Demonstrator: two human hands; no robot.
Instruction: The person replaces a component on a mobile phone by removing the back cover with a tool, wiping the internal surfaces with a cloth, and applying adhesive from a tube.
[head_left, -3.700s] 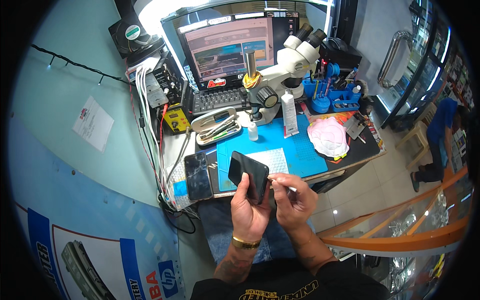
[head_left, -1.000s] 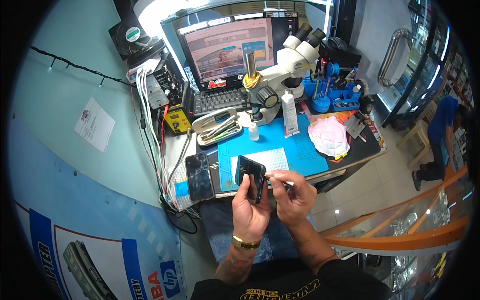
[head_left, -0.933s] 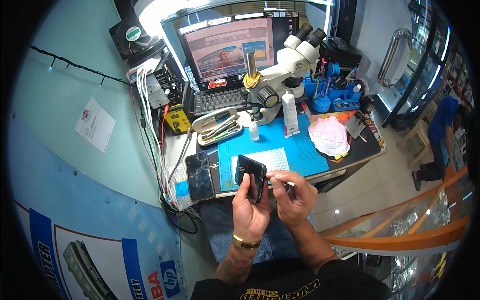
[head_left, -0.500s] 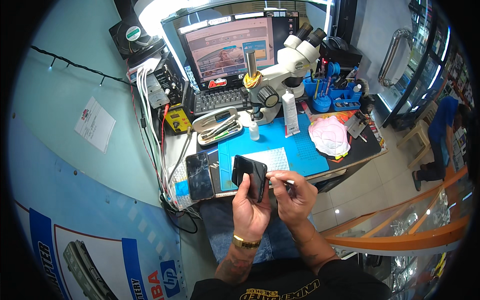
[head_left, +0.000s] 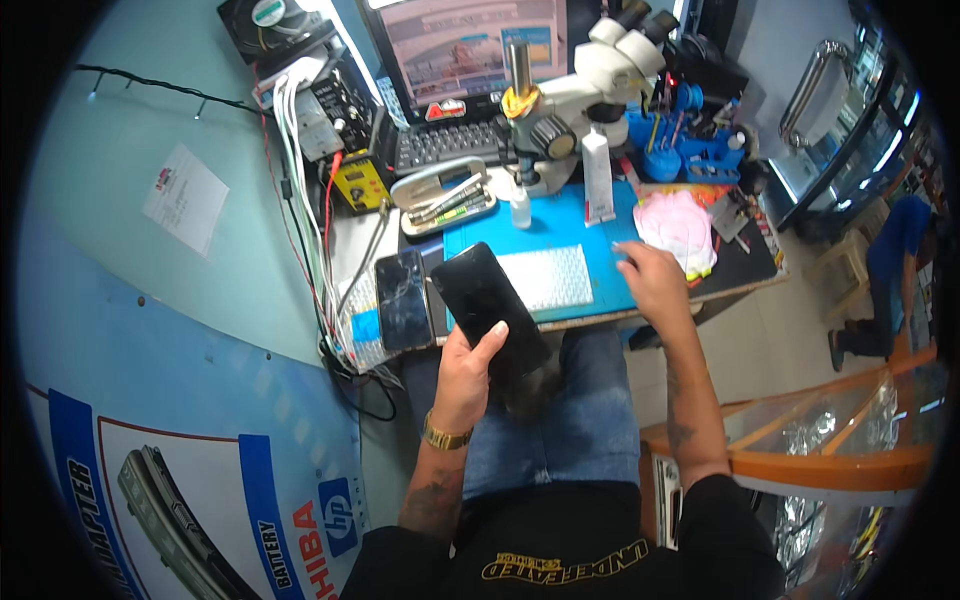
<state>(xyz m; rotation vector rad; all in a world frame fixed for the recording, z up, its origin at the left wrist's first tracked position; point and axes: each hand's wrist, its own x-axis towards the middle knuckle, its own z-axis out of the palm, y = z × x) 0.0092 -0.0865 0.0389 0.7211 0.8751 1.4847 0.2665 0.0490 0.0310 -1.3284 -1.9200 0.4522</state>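
A black smartphone [head_left: 478, 285] rests in my left hand [head_left: 464, 375], its dark face up and its top edge over the front of the blue mat [head_left: 470, 235]. My left thumb lies across the phone near its lower half. Out over the mat's right side is my right hand [head_left: 655, 285], beside a pink cloth [head_left: 675, 232]. Its fingers are curled with thumb and forefinger close together. Whatever they pinch, if anything, is too small to make out. A second phone [head_left: 403, 300], with a cracked-looking screen, lies left of the mat.
Bubble wrap [head_left: 548, 277] lies on the mat. Behind it stand a white tube [head_left: 597, 178], a small bottle [head_left: 520, 208] and a microscope [head_left: 610, 70]. An open tool case [head_left: 445, 198] sits by the keyboard [head_left: 450, 145]. Blue organizers [head_left: 690, 150] are at the right. A person [head_left: 895, 265] bends at far right.
My right hand has left the phone's side and moved right, over the mat. The thin object seen in it before no longer shows. My left hand has turned the phone flatter.
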